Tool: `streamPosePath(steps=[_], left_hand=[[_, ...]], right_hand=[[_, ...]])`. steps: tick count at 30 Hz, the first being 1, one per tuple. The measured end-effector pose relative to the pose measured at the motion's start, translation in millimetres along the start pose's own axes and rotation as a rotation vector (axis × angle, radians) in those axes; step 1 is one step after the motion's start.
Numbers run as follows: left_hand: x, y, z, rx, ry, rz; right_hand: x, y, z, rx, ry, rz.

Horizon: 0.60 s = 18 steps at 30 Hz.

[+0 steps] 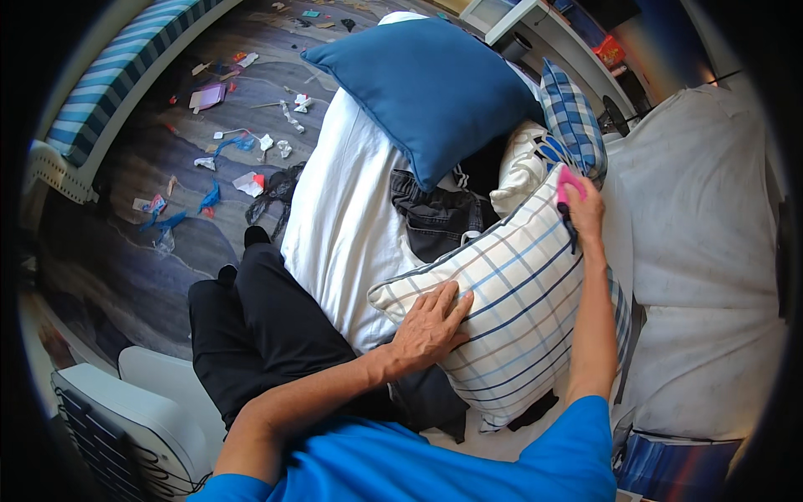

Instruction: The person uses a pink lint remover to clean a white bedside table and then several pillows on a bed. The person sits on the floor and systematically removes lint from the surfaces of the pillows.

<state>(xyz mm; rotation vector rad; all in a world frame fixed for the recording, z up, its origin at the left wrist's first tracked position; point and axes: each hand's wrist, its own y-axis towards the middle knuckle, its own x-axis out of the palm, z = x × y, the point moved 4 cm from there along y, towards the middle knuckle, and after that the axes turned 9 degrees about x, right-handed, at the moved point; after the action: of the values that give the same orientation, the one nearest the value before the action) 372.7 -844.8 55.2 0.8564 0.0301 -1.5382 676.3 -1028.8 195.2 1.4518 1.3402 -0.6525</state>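
A cream cushion (510, 293) with blue and grey checked lines lies tilted in front of me. My left hand (432, 328) rests on its near left part, fingers stretched out and holding nothing. At the cushion's far right corner, my right hand (584, 205) is closed around a pink object (569, 182) with a dark part hanging below it. The fingers hide much of that object, so its kind is unclear. Behind the cushion are dark jeans (439, 217), a patterned white cushion (527, 159) and a blue checked cushion (573, 117). A large blue cushion (431, 88) lies farther off.
White bedding (335, 217) runs under the cushions. Scraps and wrappers litter the patterned floor (217, 167) on the left. A blue-striped bench pad (117, 75) stands at the far left, a white device (138, 410) at the near left. Pale fabric (703, 251) covers the right side.
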Motion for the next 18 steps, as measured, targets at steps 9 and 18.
streamPosePath(steps=[9,18], left_hand=[[9.4,-8.4,-1.5,-0.042,-0.013,0.025],[2.0,4.1,8.2,0.002,-0.033,0.082]], right_hand=[[30.4,-120.6,-103.6,-0.383,-0.216,-0.291],[-1.4,-18.1,-21.8,-0.040,-0.316,-0.086]])
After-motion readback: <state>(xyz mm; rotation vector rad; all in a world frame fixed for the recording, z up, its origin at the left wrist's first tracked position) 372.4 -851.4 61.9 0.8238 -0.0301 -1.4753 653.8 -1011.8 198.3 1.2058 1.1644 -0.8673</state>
